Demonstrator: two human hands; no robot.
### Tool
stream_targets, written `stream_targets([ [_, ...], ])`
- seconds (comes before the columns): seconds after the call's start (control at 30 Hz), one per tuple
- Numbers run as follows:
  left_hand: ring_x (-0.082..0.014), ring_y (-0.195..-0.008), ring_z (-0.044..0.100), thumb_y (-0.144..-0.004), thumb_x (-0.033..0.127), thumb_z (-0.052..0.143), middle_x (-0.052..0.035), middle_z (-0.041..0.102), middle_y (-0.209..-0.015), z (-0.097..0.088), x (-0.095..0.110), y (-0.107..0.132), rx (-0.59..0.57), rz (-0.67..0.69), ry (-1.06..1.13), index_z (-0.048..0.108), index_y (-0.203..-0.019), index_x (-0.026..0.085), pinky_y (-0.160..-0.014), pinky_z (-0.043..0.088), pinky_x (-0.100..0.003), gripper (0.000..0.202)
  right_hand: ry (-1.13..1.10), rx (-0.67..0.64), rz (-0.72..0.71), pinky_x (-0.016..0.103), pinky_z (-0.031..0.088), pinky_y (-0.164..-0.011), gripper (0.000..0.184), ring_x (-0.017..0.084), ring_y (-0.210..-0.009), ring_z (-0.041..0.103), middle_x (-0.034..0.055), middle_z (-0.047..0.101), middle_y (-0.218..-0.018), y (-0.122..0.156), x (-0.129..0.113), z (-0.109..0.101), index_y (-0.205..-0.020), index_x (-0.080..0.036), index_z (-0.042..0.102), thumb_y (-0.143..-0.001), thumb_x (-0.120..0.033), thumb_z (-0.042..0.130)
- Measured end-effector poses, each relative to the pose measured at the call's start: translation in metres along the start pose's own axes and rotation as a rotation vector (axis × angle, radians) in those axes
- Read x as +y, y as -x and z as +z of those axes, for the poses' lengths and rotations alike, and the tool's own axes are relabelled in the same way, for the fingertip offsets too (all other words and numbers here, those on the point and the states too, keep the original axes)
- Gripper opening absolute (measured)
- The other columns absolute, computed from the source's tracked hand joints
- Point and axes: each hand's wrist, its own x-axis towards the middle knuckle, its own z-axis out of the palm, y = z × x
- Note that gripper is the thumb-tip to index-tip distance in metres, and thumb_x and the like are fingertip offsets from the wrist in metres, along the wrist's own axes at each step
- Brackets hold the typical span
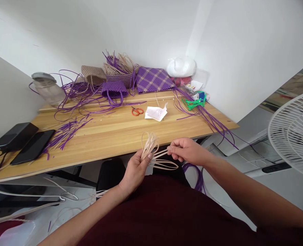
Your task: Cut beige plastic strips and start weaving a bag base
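Note:
My left hand [137,167] is closed round a looped bundle of beige weaving strips [149,145], just in front of the table's near edge. Loops stand up above its thumb, and others stick out to the right. To the right, my right hand [183,149] pinches a few of the same strips between thumb and fingers, drawn out straight from the bundle. Beyond the hands, a pair of scissors with orange handles [137,111] lies next to a creased white paper [155,112] on the wooden table [110,131].
Woven bags stand at the back: a purple plaid one [153,80], a small purple one [114,89] and a beige one [93,75]. Cut purple strips [69,131] lie left, near a black phone [32,147] and a plastic jar [49,89]. A white fan [294,133] stands right.

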Motion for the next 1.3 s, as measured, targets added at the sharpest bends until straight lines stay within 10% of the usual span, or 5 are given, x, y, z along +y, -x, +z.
stream_targets([
  [0.4, -0.0209, -0.103, 0.06, -0.086, 0.04, 0.063, -0.007, 0.07, -0.107, 0.002, 0.002, 0.001, -0.035, 0.033, 0.044, 0.067, -0.107, 0.018, -0.091, 0.045, -0.028, 0.03, -0.231, -0.246, 0.244, 0.015, 0.018, -0.036, 0.046, 0.003, -0.038, 0.034, -0.004, 0.048, -0.054, -0.003, 0.005, -0.011, -0.07, -0.014, 0.054, -0.075, -0.056, 0.071],
  [0.63, -0.0138, -0.074, 0.056, -0.087, 0.049, 0.06, 0.0006, 0.061, -0.073, 0.0, -0.003, 0.002, -0.009, -0.017, 0.049, 0.064, -0.088, 0.019, -0.071, 0.044, -0.022, 0.031, -0.262, -0.234, 0.189, 0.015, 0.018, -0.037, 0.041, 0.002, -0.039, 0.032, -0.0045, 0.046, -0.053, -0.001, 0.005, -0.01, -0.068, -0.013, 0.055, -0.075, -0.05, 0.072],
  [0.87, -0.0072, -0.047, 0.02, -0.088, 0.062, 0.051, 0.0085, 0.029, -0.056, 0.001, -0.008, 0.003, 0.006, -0.118, 0.064, 0.05, -0.079, 0.02, -0.045, 0.023, -0.02, 0.043, -0.327, -0.209, 0.117, 0.017, 0.027, -0.043, 0.039, 0.004, -0.047, 0.04, -0.0011, 0.053, -0.061, 0.008, 0.005, -0.005, -0.074, -0.012, 0.061, -0.074, -0.05, 0.072],
  [1.13, -0.0076, -0.048, 0.024, -0.087, 0.058, 0.055, 0.0079, 0.033, -0.056, 0.004, -0.007, 0.003, 0.018, -0.098, 0.11, 0.05, -0.08, 0.02, -0.046, 0.025, -0.021, 0.039, -0.049, -0.024, -0.134, 0.024, 0.025, -0.052, 0.036, 0.008, -0.053, 0.033, -0.0029, 0.041, -0.054, 0.019, 0.005, 0.007, -0.057, -0.015, 0.052, -0.083, -0.038, 0.059],
  [1.3, -0.0084, -0.049, 0.032, -0.084, 0.06, 0.059, 0.0069, 0.039, -0.055, 0.004, -0.006, 0.002, 0.049, -0.083, 0.101, 0.056, -0.083, 0.019, -0.048, 0.03, -0.021, 0.041, 0.035, -0.143, -0.069, 0.025, 0.024, -0.049, 0.04, 0.009, -0.05, 0.03, -0.0033, 0.041, -0.055, 0.015, 0.011, -0.001, -0.064, -0.016, 0.053, -0.09, -0.046, 0.051],
])
